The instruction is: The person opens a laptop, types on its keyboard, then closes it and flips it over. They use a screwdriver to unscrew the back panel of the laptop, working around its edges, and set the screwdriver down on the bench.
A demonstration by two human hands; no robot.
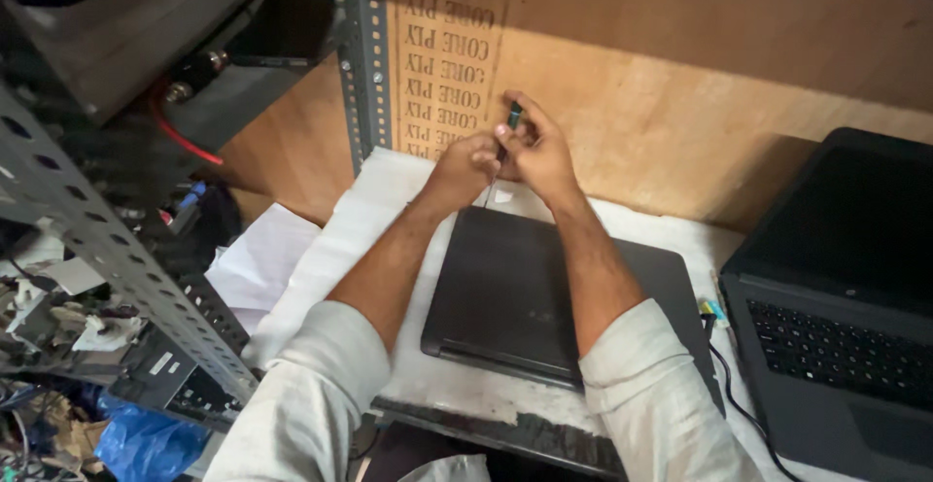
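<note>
Both hands sat upper centre of frame. I saw the left hand (466, 166) clenched around the shaft of a small screwdriver (506, 137), and the right hand (537, 152) pinching its teal-and-black handle. The tip hung just above the far edge of a closed dark laptop (505, 297) lying on the white bench (340, 239). An open black laptop (841, 297) stood at the right edge. A plywood backboard (661, 103) behind carried a vertical strip of dark stamped lettering. A blue plastic bag (141, 441) lay lower left.
</note>
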